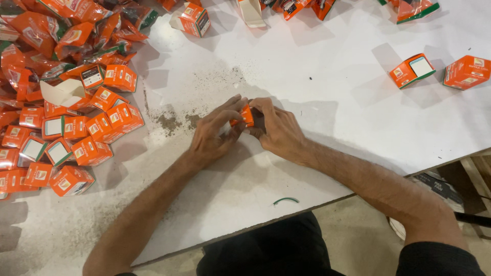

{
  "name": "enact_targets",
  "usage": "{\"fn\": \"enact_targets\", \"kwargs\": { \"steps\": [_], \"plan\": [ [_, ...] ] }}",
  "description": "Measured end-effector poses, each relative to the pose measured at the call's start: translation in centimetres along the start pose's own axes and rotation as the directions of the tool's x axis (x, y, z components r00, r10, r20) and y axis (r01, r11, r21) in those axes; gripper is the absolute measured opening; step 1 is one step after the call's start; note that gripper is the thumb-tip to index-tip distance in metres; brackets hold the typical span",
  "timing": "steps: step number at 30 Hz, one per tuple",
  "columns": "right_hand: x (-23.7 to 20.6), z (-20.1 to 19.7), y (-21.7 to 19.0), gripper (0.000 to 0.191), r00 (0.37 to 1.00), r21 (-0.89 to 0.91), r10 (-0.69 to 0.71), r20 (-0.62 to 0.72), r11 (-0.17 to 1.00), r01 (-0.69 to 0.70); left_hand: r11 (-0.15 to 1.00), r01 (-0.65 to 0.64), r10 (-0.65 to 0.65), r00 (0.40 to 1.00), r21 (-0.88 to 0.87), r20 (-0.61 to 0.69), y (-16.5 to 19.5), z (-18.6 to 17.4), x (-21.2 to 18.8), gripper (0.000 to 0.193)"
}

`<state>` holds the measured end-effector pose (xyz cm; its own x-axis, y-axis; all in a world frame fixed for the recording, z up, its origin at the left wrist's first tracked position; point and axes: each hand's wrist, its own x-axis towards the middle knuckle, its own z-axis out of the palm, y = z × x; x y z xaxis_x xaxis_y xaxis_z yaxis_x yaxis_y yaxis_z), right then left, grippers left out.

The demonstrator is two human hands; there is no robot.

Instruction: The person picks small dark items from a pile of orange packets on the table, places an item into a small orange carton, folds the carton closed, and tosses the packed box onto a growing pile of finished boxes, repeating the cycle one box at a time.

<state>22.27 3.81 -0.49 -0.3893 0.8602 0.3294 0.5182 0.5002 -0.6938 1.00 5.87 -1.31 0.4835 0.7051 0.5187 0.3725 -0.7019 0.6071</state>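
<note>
Nearest the camera, a thin green curved strip (285,200) lies on the white bench (317,66) near its front edge. Beyond it, the left hand (212,134) and right hand (276,128) meet at mid-bench, fingers of both clamped on one small orange cardboard carton (246,115), held just above the surface. Judged progress: a heap of closed orange cartons (76,133) sits to the left, apparently finished; orange foil pouches (61,30) piled behind remain unboxed. Two closed cartons (440,71) rest well apart at right.

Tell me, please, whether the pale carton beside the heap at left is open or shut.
Open: the pale carton shows loose, raised flaps and a bare inside.
</note>
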Motion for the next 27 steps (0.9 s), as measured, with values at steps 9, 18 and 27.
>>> {"fn": "enact_targets", "kwargs": {
  "steps": [9, 18, 27],
  "plan": [
    [0.2, -0.2, -0.1, 0.066, 0.999, -0.032, -0.042, -0.017, 0.999, 0.042, 0.944, -0.191, 0.164, 0.979, 0.269, 0.123, 0.5, -0.2, -0.7, 0.014],
    [1.0, 0.3, 1.1, 0.089, 0.998, 0.013, -0.063, -0.008, 0.998, 0.063, 0.468, 0.307, 0.133, 0.903, 0.829, -0.410, -4.9, -16.8, -3.8, 0.048],
    [1.0, 0.5, 0.4, 0.083, 0.997, -0.029, -0.068, 0.021, 0.997, 0.069, 0.685, 0.255, 0.193, 0.840, 0.682, -0.507, -4.3, -19.3, -3.3, 0.010]
  ]
}}
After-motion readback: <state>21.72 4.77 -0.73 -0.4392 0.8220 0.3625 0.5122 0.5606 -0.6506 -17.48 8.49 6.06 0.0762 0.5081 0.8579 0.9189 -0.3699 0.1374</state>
